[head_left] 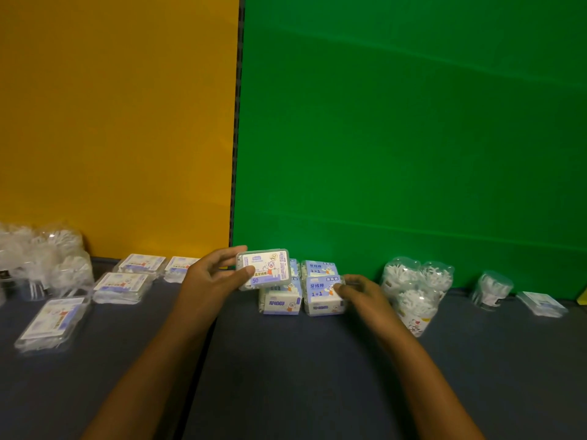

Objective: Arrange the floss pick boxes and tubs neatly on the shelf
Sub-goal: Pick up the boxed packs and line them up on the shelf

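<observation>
Dim, soft focus; wide-angle bending at edges; weak shadows.

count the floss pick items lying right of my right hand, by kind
round clear plastic tubs of white floss picks: 4
flat clear plastic floss pick box: 1
total: 5

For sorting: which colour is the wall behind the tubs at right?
Green wall, clearest in the head view.
</observation>
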Motion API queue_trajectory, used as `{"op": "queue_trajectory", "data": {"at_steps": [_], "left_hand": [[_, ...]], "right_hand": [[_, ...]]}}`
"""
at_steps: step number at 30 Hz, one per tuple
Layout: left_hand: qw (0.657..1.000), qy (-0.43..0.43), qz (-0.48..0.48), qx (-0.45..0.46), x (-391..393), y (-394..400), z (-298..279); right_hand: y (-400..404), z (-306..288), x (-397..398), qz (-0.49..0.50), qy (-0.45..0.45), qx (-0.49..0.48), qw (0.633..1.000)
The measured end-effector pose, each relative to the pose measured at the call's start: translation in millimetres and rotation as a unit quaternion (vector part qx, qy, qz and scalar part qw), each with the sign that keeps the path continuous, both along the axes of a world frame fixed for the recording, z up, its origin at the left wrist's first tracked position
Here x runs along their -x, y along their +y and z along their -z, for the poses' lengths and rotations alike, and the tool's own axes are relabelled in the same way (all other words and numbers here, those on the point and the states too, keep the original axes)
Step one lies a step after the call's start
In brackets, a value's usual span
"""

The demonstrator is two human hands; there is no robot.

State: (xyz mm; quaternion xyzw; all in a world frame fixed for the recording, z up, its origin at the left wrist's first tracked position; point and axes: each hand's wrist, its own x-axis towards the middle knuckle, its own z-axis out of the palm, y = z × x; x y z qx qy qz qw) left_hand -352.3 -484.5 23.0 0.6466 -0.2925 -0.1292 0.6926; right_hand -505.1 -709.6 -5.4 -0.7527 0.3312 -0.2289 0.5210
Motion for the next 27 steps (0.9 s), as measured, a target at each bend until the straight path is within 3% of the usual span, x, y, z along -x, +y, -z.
{"op": "queue_trajectory", "data": {"at_steps": [6,19,21,27], "left_hand": [[1.000,0.002,-0.007,-0.008,-10,-5,3],[1.000,-0.005,0.003,-0.001,0,-10,-5],[1.000,-0.012,0.010,0.005,8,-13,-10],[0.998,-0.022,0.046,0.035,50,-29,-26]], "right_hand": [[-9,12,-12,0.036,0.010,0.017,0.999],[-2,-2,-1,0.005,0.058,0.186,0.981],[-3,-10,10,0.009,0.046,0.255,0.966],[-13,-39,74,0.055,0.115,0.481,0.867]]}}
